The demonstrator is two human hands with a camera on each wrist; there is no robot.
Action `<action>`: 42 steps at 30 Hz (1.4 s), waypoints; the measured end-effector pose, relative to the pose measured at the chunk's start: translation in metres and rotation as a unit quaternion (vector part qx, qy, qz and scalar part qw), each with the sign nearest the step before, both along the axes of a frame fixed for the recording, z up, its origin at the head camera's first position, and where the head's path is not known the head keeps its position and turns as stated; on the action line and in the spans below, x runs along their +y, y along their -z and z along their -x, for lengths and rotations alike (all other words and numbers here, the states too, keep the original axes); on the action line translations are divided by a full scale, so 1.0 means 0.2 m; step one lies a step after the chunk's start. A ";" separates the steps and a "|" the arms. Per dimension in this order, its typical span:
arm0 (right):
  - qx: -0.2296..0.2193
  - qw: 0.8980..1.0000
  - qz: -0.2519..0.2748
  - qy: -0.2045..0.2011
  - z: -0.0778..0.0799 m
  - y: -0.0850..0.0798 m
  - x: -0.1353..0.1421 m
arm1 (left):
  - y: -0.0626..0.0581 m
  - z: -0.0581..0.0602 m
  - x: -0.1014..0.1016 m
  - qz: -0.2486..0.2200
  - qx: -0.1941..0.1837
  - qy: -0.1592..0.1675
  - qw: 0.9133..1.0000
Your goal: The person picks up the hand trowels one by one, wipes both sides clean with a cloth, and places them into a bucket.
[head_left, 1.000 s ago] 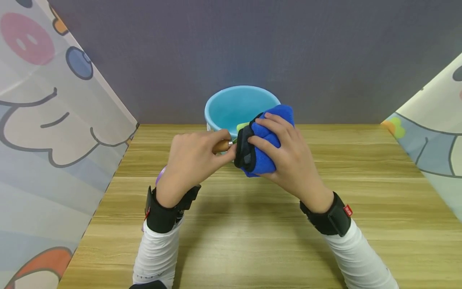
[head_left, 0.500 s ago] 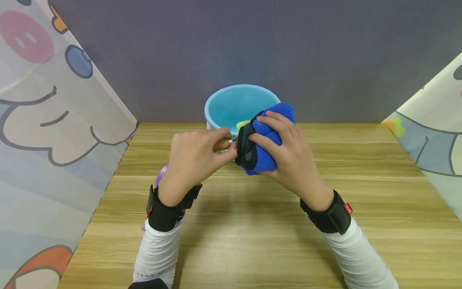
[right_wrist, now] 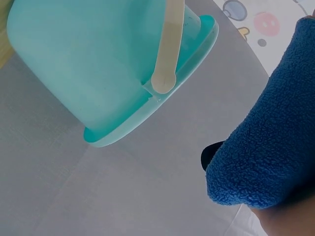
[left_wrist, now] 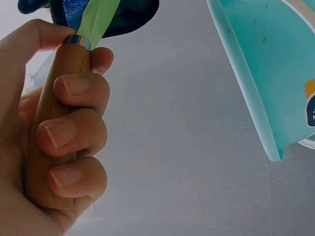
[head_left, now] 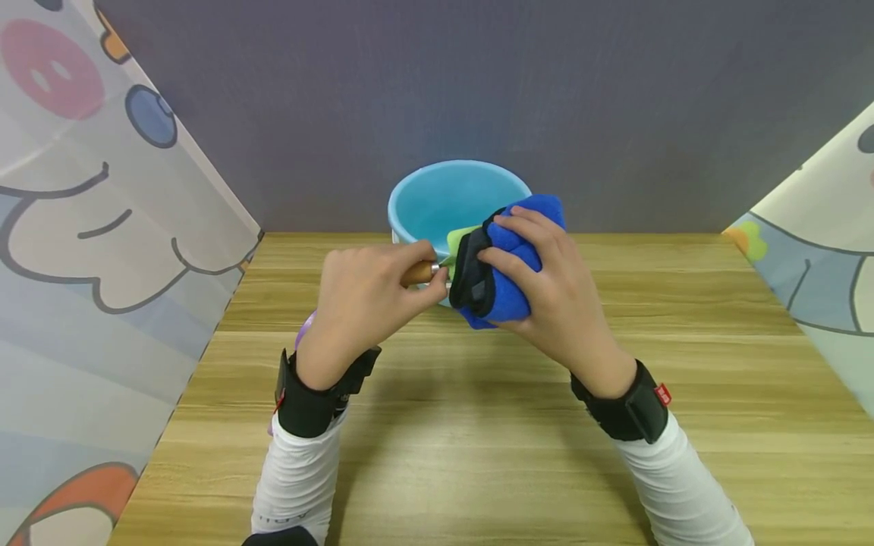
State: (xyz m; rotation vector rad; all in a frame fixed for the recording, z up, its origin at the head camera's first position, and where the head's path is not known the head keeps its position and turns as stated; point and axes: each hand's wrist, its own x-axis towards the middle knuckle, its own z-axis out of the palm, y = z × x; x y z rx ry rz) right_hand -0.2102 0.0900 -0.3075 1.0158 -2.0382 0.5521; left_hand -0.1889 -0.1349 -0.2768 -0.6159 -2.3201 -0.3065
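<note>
My left grip [head_left: 372,292] is curled round a wooden handle [head_left: 418,274], thumb and forefinger pinching it close to the metal collar; my right grip [head_left: 563,288] clasps a bunched blue cloth [head_left: 510,299] with black edging. Both hang above the desk [head_left: 464,455], on the near side of the bucket [head_left: 444,197] and apart from it. The tool's green blade [head_left: 464,235] points into the cloth; how far the cloth wraps it, I can't tell. Something purple [head_left: 304,328] lies nearer me than the bucket and to its left, mostly behind my wrist.

I take this step to be wiping the blade. To do it well, I'd hold the handle steady and let the cloth travel, pressing evenly from collar to tip, with the edge kept off my fingers. I'd also stay clear of the bucket's rim so nothing knocks it.
</note>
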 end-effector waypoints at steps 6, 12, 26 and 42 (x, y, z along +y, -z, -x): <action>-0.002 1.000 0.011 -0.004 0.01 0.00 0.01 | 0.00 0.00 -0.01 -0.006 0.004 0.005 1.000; -0.003 1.000 0.011 0.003 0.02 0.00 0.03 | 0.00 -0.01 -0.01 -0.010 0.004 0.013 1.000; -0.027 0.998 0.052 0.006 0.02 -0.02 0.05 | -0.01 -0.01 -0.01 -0.020 -0.003 0.024 1.000; -0.038 0.998 0.049 0.019 0.02 -0.03 0.07 | -0.01 -0.01 -0.01 -0.016 -0.022 0.023 0.999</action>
